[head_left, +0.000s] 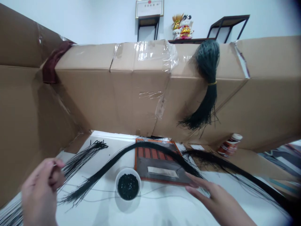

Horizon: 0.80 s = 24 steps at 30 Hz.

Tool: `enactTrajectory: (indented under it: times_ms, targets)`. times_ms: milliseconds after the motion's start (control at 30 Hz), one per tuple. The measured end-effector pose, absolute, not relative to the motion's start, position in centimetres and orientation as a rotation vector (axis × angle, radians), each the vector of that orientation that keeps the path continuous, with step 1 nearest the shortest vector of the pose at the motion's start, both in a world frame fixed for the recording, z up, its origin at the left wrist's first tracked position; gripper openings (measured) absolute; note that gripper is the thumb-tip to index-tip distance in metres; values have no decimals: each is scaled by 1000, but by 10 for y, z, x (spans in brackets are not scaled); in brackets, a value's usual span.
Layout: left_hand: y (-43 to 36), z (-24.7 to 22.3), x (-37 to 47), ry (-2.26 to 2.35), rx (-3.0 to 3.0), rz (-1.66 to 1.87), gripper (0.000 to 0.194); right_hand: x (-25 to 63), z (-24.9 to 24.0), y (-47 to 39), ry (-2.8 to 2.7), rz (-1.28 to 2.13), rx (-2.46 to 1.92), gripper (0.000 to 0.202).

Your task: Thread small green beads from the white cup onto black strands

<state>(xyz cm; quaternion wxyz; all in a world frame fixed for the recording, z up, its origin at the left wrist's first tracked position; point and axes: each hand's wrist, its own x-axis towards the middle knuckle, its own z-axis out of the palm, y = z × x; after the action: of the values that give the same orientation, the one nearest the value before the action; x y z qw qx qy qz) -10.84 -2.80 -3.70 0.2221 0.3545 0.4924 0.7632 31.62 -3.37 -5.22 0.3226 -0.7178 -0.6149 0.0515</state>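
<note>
My left hand (43, 190) is closed in a pinch at the lower left; whatever its fingertips hold is too small to make out. Behind it lies a loose bundle of dark strands (82, 158). My right hand (213, 196) has its fingers stretched out, close to the right end of a long, arched bundle of dark strands (113, 162). Between the hands stands a white cup (139, 188) filled with small dark beads (128, 186). A few thin single threads (155, 198) run across the white table surface near the cup.
A cardboard wall (131, 100) closes off the back and left. A tied bundle of green strands (208, 91) hangs over it. Under the arch lies a red-edged grey board (141, 174). At the right are another dark bundle (249, 177) and a white-capped bottle (229, 145).
</note>
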Motion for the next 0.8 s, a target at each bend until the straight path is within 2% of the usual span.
enactTrajectory:
  times_ms: [67,133,300,533,800]
  targets:
    - [-22,-33,-82,1279,976,2052,26,291,-44,-29,-1703,404,-1897,46]
    - [-21,-29,-57,1283,1047,1942,27,261,-34,-27,-1769,517,-1771,50]
    - [-30,-22,-11,1269,1230,1690,34,191,-14,-32,-1820,681,-1190,28]
    - [-37,-22,15,1278,1437,1550,30,145,-24,-34,-1296,915,-775,12]
    - [-38,-20,20,1251,1528,1465,34,144,-26,-19,-1034,1227,-568,20]
